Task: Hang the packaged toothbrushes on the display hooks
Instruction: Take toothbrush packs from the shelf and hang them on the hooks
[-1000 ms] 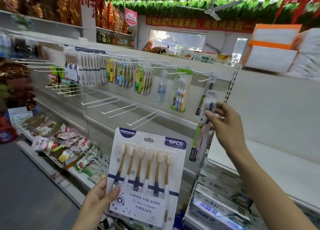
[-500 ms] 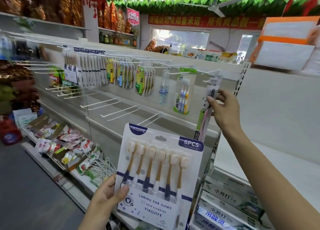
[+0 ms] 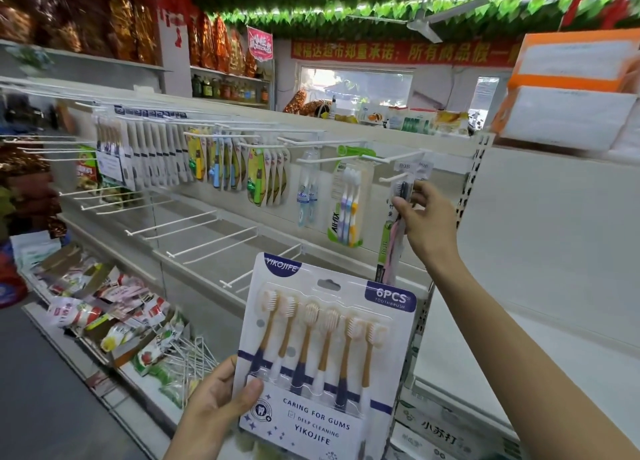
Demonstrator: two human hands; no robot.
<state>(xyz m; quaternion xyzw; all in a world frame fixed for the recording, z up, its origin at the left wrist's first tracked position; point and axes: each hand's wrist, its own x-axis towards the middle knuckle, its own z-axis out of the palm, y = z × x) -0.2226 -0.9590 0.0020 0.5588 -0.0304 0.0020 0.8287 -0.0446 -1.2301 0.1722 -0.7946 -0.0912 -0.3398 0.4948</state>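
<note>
A slim toothbrush pack point(image 3: 398, 217), hanging upright, is pinched by the right hand point(image 3: 427, 222) just beside its hook point(image 3: 393, 177); the six-pack point(image 3: 325, 362) is gripped by the left hand point(image 3: 214, 411).

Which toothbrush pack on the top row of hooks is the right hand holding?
The slim BOB pack at the row's far right end, pinched by the right hand; the neighbouring packs hang untouched.

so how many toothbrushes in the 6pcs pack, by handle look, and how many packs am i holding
6PCS pack, held by the left hand:
Brown-and-navy-handled toothbrushes with pale heads: 6
Total toothbrushes in it: 6

Packs in hand:
Left hand: 1
Right hand, pinching the slim BOB pack: 1
Total packs held: 2
</note>
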